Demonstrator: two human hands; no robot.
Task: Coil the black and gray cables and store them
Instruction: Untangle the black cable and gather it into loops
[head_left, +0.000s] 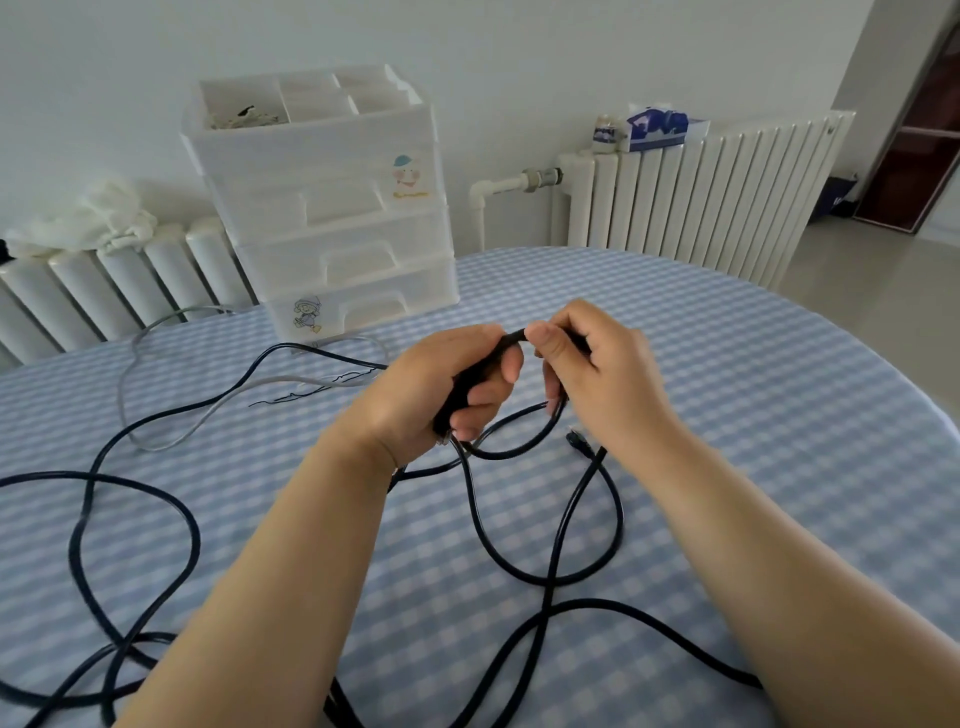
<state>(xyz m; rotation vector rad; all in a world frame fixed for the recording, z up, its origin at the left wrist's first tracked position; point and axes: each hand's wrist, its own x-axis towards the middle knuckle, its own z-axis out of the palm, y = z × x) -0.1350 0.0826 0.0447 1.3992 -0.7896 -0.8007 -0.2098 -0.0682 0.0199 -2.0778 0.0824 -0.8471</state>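
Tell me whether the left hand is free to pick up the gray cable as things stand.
Probably not yet: the left hand grips the black cable together with the right hand, while the gray cable lies apart, beyond it.

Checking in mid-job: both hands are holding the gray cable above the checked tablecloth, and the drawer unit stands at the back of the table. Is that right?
Not quite. The head view shows both hands, left and right, holding the black cable, not the gray one. The gray cable lies untouched on the checked tablecloth to the left. The drawer unit does stand at the back of the table.
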